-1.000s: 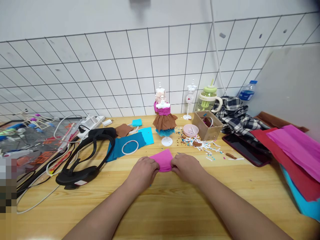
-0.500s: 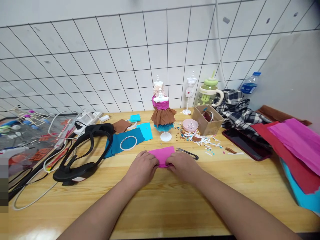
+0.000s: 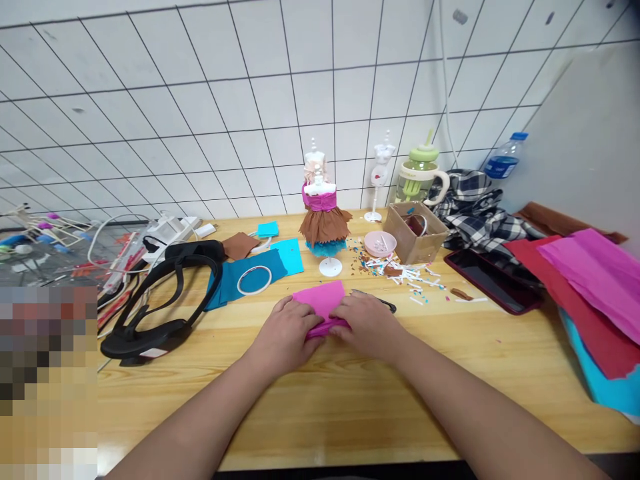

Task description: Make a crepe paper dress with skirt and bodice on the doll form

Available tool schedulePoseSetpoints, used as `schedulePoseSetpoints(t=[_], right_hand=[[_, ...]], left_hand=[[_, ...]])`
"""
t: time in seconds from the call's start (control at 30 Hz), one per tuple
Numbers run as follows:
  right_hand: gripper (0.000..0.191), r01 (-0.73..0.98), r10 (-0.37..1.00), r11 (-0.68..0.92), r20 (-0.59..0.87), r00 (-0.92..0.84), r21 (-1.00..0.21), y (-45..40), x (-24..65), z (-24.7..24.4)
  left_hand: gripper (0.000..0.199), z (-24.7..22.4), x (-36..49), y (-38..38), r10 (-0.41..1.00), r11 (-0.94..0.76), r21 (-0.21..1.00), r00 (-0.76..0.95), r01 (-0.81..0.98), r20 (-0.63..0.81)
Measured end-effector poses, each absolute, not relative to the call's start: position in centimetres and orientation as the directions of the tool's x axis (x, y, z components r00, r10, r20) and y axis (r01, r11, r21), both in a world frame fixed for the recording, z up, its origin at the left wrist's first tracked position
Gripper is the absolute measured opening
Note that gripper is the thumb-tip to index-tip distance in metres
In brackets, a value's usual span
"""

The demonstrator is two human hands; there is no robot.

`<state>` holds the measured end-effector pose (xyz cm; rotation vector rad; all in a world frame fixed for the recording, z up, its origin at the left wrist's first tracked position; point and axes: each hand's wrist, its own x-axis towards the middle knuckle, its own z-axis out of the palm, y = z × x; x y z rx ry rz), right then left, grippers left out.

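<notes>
Between my two hands lies a piece of magenta crepe paper (image 3: 320, 295) on the wooden table, its near edge folded up into a thick pleat. My left hand (image 3: 289, 333) grips the left end of that fold, thumb below and fingers on top. At the right end, my right hand (image 3: 369, 325) pinches the same fold. Partly hidden behind the right hand are small black scissors (image 3: 389, 306). Beyond the paper stands a mini dress form (image 3: 325, 223) wearing a magenta top, a brown pleated skirt and a blue ruffle.
A black headset strap (image 3: 163, 307), teal paper (image 3: 227, 283) and a white ring (image 3: 254, 281) lie left. Behind right are a pink dish (image 3: 380, 244), paper scraps (image 3: 413, 273), a cardboard box (image 3: 417, 233) and a green-lidded cup (image 3: 423, 177). A phone (image 3: 493, 280) and coloured sheets (image 3: 575, 307) lie right.
The near edge of the magenta paper is now rolled up higher into a raised fold. My right hand has shifted slightly, covering more of the scissors. The camera view has tilted a little.
</notes>
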<state>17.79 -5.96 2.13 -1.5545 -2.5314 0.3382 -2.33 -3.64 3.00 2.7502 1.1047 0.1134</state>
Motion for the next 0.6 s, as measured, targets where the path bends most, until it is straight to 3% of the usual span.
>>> schedulePoseSetpoints(t=[0.13, 0.23, 0.33, 0.5, 0.6], right_hand=[[0.026, 0.828, 0.869, 0.484, 0.042, -0.494, -0.282, -6.02, 17.85, 2.14], [0.029, 0.792, 0.858, 0.504, 0.099, -0.504, -0.345, -6.12, 18.00, 2.49], [0.023, 0.765, 0.830, 0.537, 0.061, -0.555, -0.356, -6.03, 18.24, 2.79], [0.016, 0.759, 0.784, 0.594, -0.022, -0.621, -0.266, -5.78, 18.37, 2.59], [0.015, 0.798, 0.813, 0.569, -0.008, -0.582, -0.200, -5.80, 18.25, 2.33]], left_hand=[[0.043, 3.19, -2.48, -3.90, 0.714, -0.689, 0.219, 0.699, 0.691, 0.040], [0.025, 3.40, -2.54, -3.94, 0.720, -0.684, 0.195, 0.694, 0.703, 0.022], [0.010, 3.49, -2.60, -3.95, 0.696, -0.705, 0.151, 0.717, 0.693, -0.040], [0.016, 3.47, -2.79, -4.22, 0.688, -0.690, 0.252, 0.723, 0.678, -0.064], [0.023, 3.61, -2.78, -4.30, 0.705, -0.682, 0.238, 0.708, 0.692, -0.040]])
